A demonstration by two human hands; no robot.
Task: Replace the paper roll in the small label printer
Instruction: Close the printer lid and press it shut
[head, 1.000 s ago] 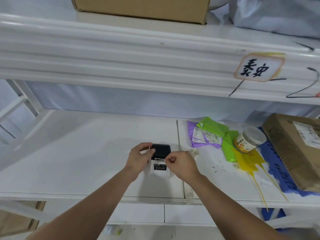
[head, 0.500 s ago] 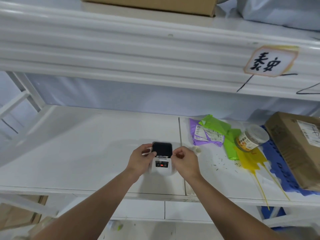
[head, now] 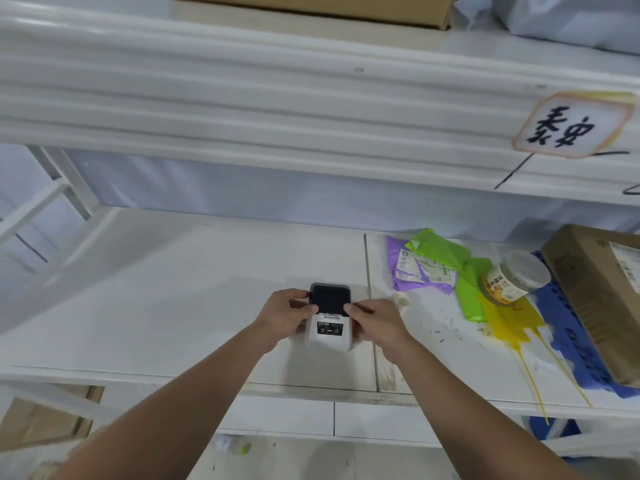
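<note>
A small white label printer (head: 329,332) with a dark lid stands on the white shelf (head: 173,306), near the front edge. My left hand (head: 287,315) grips its left side, thumb on the lid's lower left corner. My right hand (head: 375,320) grips its right side, thumb at the lid's lower right corner. The lid lies down on the body. A small whitish roll-like thing (head: 401,299) lies on the shelf just right of my right hand. No paper roll shows inside the printer.
Right of the printer lie purple and green mailer bags (head: 433,268), a clear jar (head: 516,277) on its side, a yellow bag (head: 509,317), a blue plastic sheet (head: 568,327) and a cardboard box (head: 602,299). An upper shelf beam (head: 277,109) hangs overhead.
My right hand moved from pinching at the printer's front slot to gripping its right side. The dark lid has come down flat, and both thumbs now rest on its lower corners.
</note>
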